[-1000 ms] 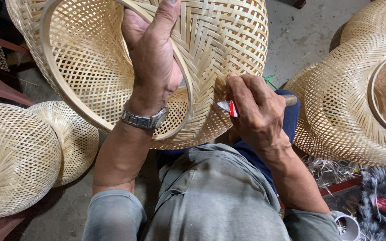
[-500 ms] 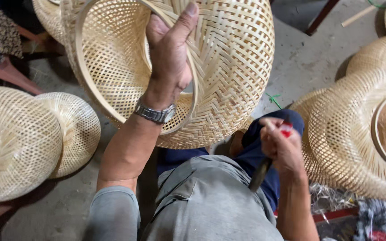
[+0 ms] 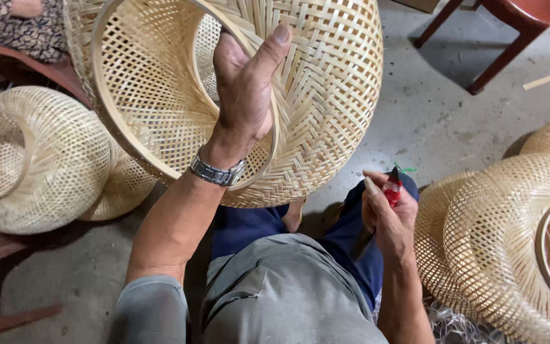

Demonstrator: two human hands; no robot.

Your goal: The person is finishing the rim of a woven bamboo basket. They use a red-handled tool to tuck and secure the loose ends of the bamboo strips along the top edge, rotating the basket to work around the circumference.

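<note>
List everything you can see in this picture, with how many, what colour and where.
Woven basket: one, pale straw, held up at top centre.
Finished baskets, left: at least two, pale straw, on the floor at left.
Finished baskets, right: at least two, pale straw, stacked at right.
Small tool: one, red handle, in the right hand; its kind is unclear.
Chair legs: dark red-brown, top right.
Floor: grey concrete.
Patterned cloth: dark, top left corner.
Wristwatch: one, silver metal, left wrist.
Left hand: gripping the basket's rim.
Right hand: over the lap, holding the tool.
</note>
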